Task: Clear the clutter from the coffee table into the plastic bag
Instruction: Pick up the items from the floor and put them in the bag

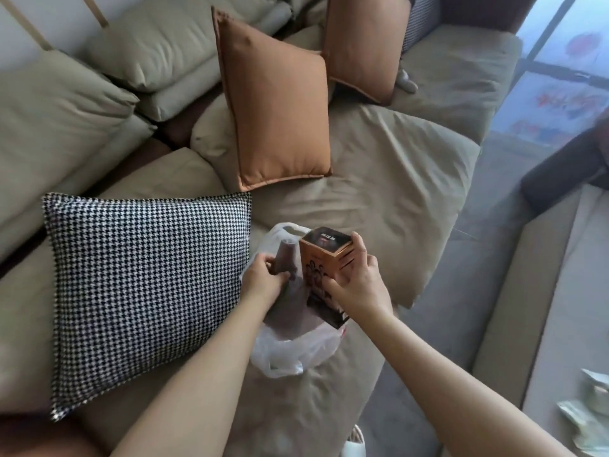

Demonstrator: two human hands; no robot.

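Observation:
A thin white plastic bag [290, 352] lies open on the sofa seat, in front of me. My right hand [357, 282] grips an orange and black carton [321, 258], which stands tilted with its lower end inside the bag's mouth. My left hand [263, 278] holds a brownish-grey object [286, 258] that sticks up out of the bag beside the carton. The coffee table [560, 291] shows at the right edge, with crumpled paper clutter [590, 420] on its near corner.
A houndstooth cushion [145, 291] lies just left of the bag. Two orange cushions [276, 107] lean on the khaki sofa [395, 179] behind. A grey floor strip separates sofa and table. A dark object [560, 179] sits at the far right.

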